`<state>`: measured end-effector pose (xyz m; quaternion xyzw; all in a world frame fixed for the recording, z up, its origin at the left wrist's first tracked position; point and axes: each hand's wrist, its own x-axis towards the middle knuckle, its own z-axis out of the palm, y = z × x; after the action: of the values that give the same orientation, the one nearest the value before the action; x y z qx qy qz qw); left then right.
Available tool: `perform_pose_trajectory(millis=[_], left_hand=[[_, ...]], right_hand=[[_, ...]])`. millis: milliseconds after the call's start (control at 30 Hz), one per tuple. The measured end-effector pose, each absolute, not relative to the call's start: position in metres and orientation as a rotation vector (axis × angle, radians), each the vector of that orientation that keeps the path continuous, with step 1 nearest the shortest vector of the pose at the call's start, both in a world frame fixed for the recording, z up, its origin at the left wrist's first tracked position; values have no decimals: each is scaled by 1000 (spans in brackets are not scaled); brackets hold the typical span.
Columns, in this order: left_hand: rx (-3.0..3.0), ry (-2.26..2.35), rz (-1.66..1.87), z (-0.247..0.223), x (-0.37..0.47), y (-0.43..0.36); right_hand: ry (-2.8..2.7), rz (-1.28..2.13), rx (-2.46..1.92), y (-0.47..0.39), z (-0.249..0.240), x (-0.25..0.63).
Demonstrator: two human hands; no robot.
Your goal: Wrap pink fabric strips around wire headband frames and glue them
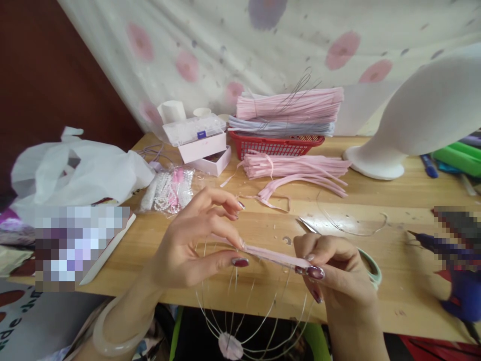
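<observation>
A pale pink strip (pixel 276 255) stretches between my two hands above the table's front edge. The thumb and index finger of my left hand (pixel 203 240) pinch its left part, with the other fingers raised. At its right end my right hand (pixel 334 265) holds the strip between thumb and fingers. Below hangs a wire frame (pixel 267 315) of thin curved wires that meet at a round pink disc (pixel 230 346). Behind my right hand, scissors (pixel 370 268) with a pale green handle lie partly hidden.
Pink strip bundles (pixel 296 167) lie before a red basket (pixel 278 145). Bagged pearl beads (pixel 173 190), white boxes (pixel 203 145) and a plastic bag (pixel 78 170) are at left. A white mannequin head (pixel 424 110) and a blue glue gun (pixel 464 293) stand at right.
</observation>
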<state>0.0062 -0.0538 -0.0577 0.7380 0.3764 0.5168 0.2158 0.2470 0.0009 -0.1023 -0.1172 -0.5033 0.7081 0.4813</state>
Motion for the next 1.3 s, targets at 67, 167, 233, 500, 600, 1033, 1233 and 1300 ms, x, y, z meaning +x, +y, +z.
perform_pose_trajectory(millis=[67,167,233,500,600,1033,1233,1300], left_hand=[[2058,1077,1426,-58,5,-55],[2076,1122,1416,-59,3,-57],[2049,1113,1440,-62,2,-58],[1800,1264,1506,-75,-2,-59],[1721,1395,1514,-72,1,-56],[1405,1454,1301,-59,14,-56],[1264,1314,1301,-54,17,-59],[1184,1258,1320,-54,18,-59]], right_hand=[[-1229,1730,-304,1,-101,247],[-1227,1734,-325,1,-100,247],[-1210,1741,-323,2,-100,247],[-1058,1741,-495,11,-111,245],[-1007,1680,-570,11,-110,242],[-858,1544,-765,6,-89,232],[-836,1571,-799,7,-87,230],[-829,1584,-810,8,-87,230]])
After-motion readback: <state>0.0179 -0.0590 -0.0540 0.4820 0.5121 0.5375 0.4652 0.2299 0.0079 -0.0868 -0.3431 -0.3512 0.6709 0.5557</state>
